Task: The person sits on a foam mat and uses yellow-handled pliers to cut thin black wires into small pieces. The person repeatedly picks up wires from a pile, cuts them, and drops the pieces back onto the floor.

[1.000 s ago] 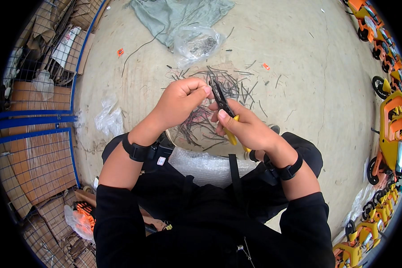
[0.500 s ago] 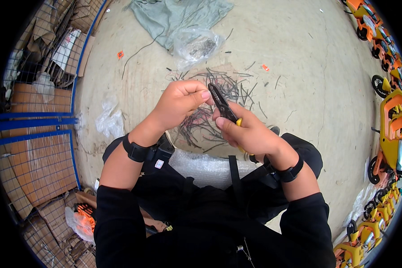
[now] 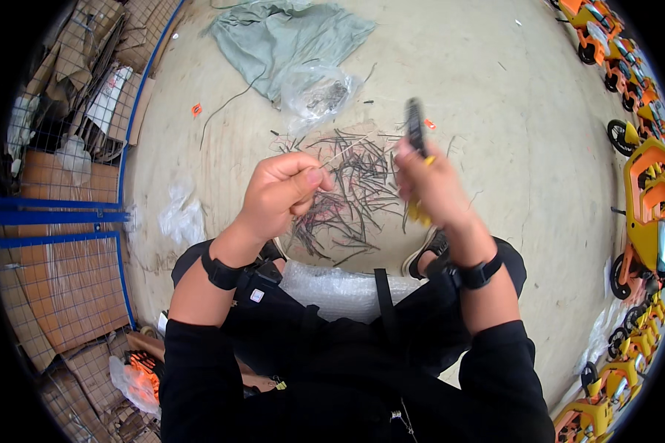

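My left hand (image 3: 281, 196) is pinched on a thin pale wire (image 3: 343, 151) that slants up to the right. My right hand (image 3: 428, 184), blurred by motion, grips black wire strippers with yellow handles (image 3: 415, 127), jaws pointing up; whether the jaws are apart cannot be told. Below both hands, a scattered pile of short dark strands (image 3: 355, 207) and some reddish bits lies on the floor. A sheet of bubble wrap (image 3: 332, 288) is between my bent legs.
A green-grey sheet (image 3: 288, 29) and a clear bag (image 3: 318, 96) lie ahead. Crumpled plastic (image 3: 181, 214) is at left, beside blue mesh cages (image 3: 66, 273) of cardboard. Several yellow-orange small wheeled vehicles (image 3: 643, 203) line the right side. Two orange scraps (image 3: 196, 110) dot the floor.
My right hand has swung up and right with the strippers, away from my left hand. My left hand sits a little lower and further left, and the pale wire now shows.
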